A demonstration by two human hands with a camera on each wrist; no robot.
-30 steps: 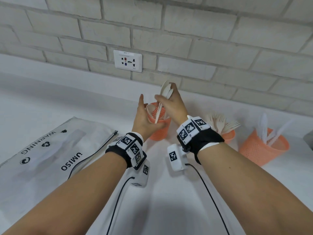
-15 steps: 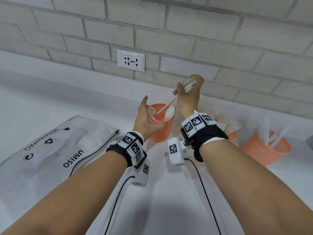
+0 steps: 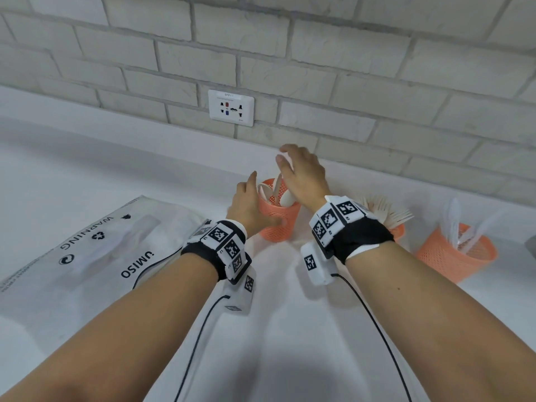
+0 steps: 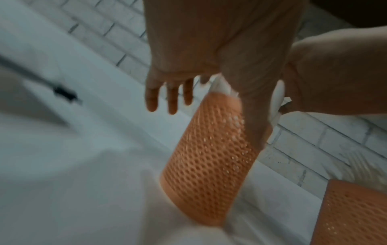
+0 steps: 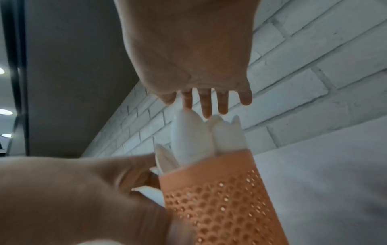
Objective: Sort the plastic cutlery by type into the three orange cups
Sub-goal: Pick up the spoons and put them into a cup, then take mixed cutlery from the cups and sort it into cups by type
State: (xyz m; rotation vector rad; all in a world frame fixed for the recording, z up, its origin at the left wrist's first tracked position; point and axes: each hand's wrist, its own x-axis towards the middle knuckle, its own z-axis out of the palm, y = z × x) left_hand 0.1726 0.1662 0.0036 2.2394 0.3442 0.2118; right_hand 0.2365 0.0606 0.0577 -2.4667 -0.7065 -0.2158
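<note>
The left orange mesh cup [image 3: 278,224] stands near the wall with several white spoons [image 3: 285,198] upright in it. My right hand [image 3: 293,166] hovers just above the spoon bowls [image 5: 192,137], fingers straight and spread, holding nothing. My left hand [image 3: 246,195] is at the cup's left side; its thumb [image 4: 251,116] lies along the cup wall [image 4: 209,157], and its other fingers [image 4: 169,99] point straight past the cup without touching it. The middle cup [image 3: 398,230] holds forks [image 3: 388,211], half hidden behind my right wrist. The right cup [image 3: 452,256] holds knives [image 3: 467,230].
A flat plastic bag [image 3: 87,250] printed with WARNING lies on the white counter [image 3: 290,329] at the left. A brick wall with a socket plate [image 3: 231,107] rises right behind the cups. A grey object [image 3: 532,245] shows at the right edge.
My right hand brought the spoons down into the left cup and let them go; it now stands empty above them. The fingers of my left hand have straightened away from the cup.
</note>
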